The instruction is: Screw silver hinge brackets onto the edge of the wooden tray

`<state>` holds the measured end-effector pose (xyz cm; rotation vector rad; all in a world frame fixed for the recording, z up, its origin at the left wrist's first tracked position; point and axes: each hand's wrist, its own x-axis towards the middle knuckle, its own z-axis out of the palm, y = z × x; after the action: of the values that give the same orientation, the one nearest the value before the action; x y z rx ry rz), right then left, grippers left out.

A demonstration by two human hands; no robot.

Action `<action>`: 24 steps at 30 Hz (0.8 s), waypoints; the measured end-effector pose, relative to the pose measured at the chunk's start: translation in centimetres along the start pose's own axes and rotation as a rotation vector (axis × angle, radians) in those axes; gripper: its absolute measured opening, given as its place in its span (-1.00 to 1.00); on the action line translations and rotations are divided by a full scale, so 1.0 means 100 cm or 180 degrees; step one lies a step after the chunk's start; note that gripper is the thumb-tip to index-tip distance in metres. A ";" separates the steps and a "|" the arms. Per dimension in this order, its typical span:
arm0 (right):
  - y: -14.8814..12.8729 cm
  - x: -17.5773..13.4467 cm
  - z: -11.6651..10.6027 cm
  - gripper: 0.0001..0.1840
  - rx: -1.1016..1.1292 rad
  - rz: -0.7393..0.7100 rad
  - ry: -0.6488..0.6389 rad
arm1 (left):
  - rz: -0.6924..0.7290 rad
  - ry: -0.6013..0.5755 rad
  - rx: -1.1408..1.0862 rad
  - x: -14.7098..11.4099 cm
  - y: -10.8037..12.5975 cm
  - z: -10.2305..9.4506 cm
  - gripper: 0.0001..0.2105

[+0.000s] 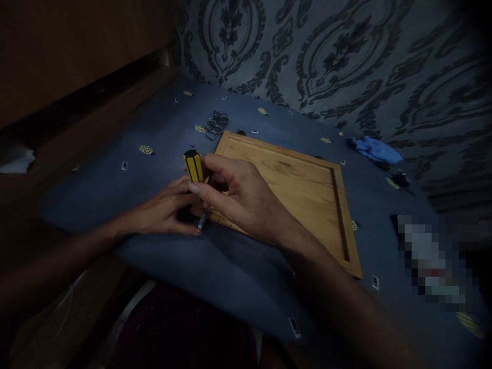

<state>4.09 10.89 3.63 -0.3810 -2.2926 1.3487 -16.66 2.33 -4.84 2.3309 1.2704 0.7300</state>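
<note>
A screwdriver (193,166) with a yellow and black handle stands nearly upright in my right hand (249,200), its thumb and fingers closed round the handle. Its tip is hidden behind the fingers. Below it, a small metal hinge (202,219) sits at the near left corner of a framed wooden panel (284,179). My left hand (169,207) pinches round the hinge, thumb at its near end, the other fingers partly hidden by the screwdriver and my right hand. Small dark holes run along the panel's near edge.
Several metal hinges (217,123) lie in a pile beyond the panel. A blue cloth (376,149) and a dark object (400,179) rest at the right, above a blurred-out item (430,261). Brown wooden furniture (84,51) borders the blue patterned cover (103,189) on the left.
</note>
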 end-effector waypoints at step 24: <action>0.018 0.003 0.021 -0.66 0.0236 -0.0106 0.0905 | -0.0140 -0.0026 -0.0118 0.002 0.003 -0.002 -0.49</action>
<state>2.83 10.33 1.27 -0.4752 -2.0026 1.2695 -16.48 2.40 -4.44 2.2669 1.2895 0.7229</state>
